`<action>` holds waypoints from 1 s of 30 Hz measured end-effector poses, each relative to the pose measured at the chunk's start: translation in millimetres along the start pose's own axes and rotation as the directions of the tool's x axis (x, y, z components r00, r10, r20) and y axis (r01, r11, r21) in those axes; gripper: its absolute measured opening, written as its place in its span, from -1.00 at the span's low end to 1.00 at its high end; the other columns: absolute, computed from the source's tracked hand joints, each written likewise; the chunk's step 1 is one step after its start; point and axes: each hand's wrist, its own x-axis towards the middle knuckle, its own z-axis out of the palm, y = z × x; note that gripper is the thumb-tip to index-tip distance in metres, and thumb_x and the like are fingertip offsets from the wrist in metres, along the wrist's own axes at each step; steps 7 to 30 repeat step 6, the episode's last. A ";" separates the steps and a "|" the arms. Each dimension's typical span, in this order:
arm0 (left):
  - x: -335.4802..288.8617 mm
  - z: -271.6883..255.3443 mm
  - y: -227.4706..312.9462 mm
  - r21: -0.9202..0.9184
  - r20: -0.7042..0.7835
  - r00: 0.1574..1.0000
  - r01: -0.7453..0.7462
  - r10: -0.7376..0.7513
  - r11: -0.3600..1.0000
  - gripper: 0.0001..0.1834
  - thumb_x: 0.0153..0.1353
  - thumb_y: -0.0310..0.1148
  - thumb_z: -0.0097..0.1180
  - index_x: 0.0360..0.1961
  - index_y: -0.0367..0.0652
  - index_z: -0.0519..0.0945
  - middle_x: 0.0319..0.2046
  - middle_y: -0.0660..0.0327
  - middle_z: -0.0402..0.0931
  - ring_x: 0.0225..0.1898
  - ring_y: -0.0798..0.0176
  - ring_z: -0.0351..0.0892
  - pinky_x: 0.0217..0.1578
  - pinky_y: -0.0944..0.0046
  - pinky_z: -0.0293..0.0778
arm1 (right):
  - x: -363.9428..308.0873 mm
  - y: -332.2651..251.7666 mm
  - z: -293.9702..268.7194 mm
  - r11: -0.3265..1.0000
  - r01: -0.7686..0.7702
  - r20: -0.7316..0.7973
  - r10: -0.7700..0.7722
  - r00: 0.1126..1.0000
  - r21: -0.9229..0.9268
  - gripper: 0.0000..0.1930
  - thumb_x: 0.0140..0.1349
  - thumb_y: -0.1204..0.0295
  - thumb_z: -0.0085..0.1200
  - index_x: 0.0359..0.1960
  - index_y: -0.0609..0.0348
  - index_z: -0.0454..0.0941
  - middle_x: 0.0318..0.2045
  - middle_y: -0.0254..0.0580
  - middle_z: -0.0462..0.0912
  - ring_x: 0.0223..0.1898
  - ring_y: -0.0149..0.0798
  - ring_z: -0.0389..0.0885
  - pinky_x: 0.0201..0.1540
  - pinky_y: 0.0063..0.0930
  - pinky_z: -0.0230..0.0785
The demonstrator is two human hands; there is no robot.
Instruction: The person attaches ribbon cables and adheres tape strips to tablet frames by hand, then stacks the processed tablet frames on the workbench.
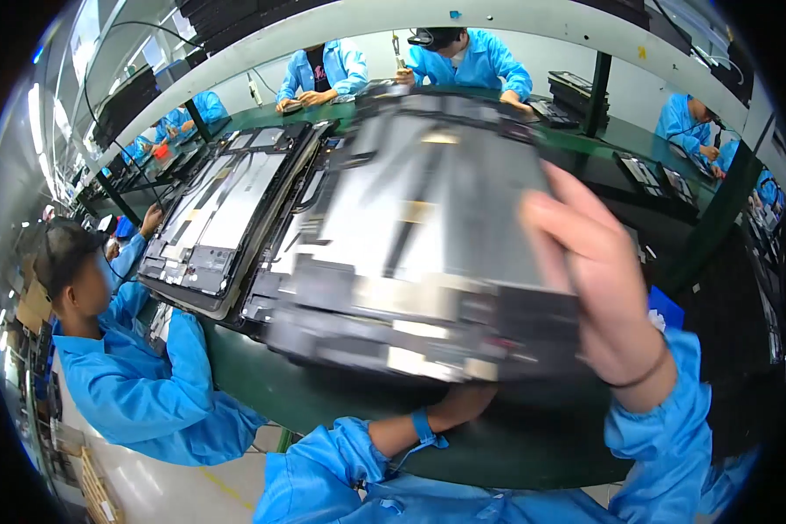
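A tablet with its inside bared (489,227), smeared by motion, is lifted in front of me, tilted over the bench. Silver battery faces, black strips and dark circuit parts show on it. My right hand (607,279) grips its right edge, fingers over the face side. My left hand (463,404) reaches under the near edge; the tablet hides its fingers, so its hold cannot be made out. Just left of the lifted tablet lie more opened tablets (223,210), side by side and apparently stacked, one partly covered by it.
The green bench (271,384) curves around me, a pale shelf beam (533,39) crossing above. At left a co-worker in a blue smock (140,384) sits close. Other co-workers sit across the bench. More device parts (651,179) lie at right, near a green post (712,210).
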 end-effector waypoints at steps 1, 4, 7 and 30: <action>0.1 -10.2 6.9 -0.543 -0.356 0.934 -0.224 0.019 0.810 -0.68 0.28 -0.37 -0.06 0.02 -0.27 0.47 0.01 -0.08 0.44 0.11 -0.12 0.38 0.13 0.03 0.28 | 13.3 7.9 15.1 0.999 -0.033 0.036 0.034 0.999 -0.022 -0.57 0.25 0.54 -0.12 0.18 0.31 0.29 -0.10 -0.17 0.57 -0.10 -0.36 0.56 -0.01 -0.54 0.39; 5.4 -12.8 24.6 -0.321 -0.593 0.784 -0.441 0.185 0.838 -0.67 0.22 -0.39 0.04 0.01 -0.23 0.48 -0.01 -0.09 0.44 0.13 -0.14 0.36 0.15 0.02 0.26 | 49.0 45.6 35.3 0.994 0.100 0.031 -0.101 0.994 0.033 -0.58 0.23 0.52 -0.10 0.15 0.29 0.25 -0.07 -0.03 0.51 -0.04 -0.23 0.51 0.05 -0.36 0.34; 13.7 0.8 14.5 -0.300 -0.570 0.791 -0.453 0.223 0.839 -0.62 0.18 -0.40 0.09 0.04 -0.23 0.46 0.04 -0.09 0.41 0.17 -0.17 0.31 0.20 0.00 0.21 | 62.1 62.5 26.8 0.980 0.185 0.052 -0.181 0.982 -0.080 -0.52 0.21 0.48 -0.06 0.17 0.30 0.19 0.00 0.15 0.46 0.06 -0.10 0.46 0.15 -0.22 0.26; 13.7 0.8 14.5 -0.300 -0.570 0.791 -0.453 0.223 0.839 -0.62 0.18 -0.40 0.09 0.04 -0.23 0.46 0.04 -0.09 0.41 0.17 -0.17 0.31 0.20 0.00 0.21 | 62.1 62.5 26.8 0.980 0.185 0.052 -0.181 0.982 -0.080 -0.52 0.21 0.48 -0.06 0.17 0.30 0.19 0.00 0.15 0.46 0.06 -0.10 0.46 0.15 -0.22 0.26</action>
